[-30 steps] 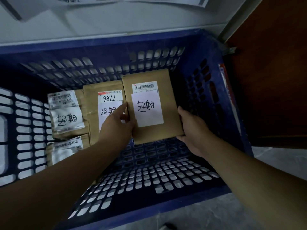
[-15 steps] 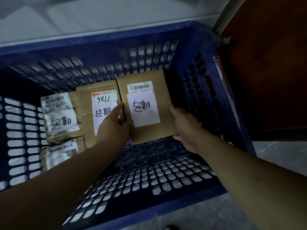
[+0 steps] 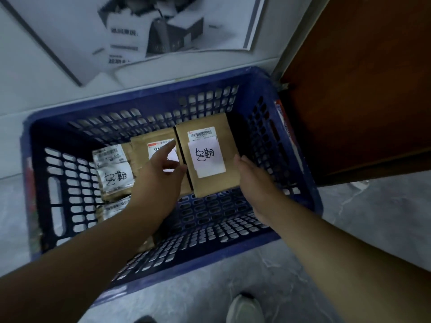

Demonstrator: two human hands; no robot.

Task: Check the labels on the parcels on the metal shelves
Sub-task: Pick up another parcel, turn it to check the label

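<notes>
Status: brown parcels line the far wall of the blue crate (image 3: 144, 96). The target parcel (image 3: 210, 185) sits nearest the far-right corner with its long axis running near-to-far and its handwritten note (image 3: 207, 159) facing me. Right grip (image 3: 254, 180) is released, fingers straight against the parcel's right edge. It's the nearer one, and the parcel lies directly to its left. Left grip (image 3: 161, 180) is also released, fingers spread over the middle parcel (image 3: 140, 150) and covering part of its label. My guess is that label gets read next.

Handwritten "超期" on white note (image 3: 207, 159)
</notes>
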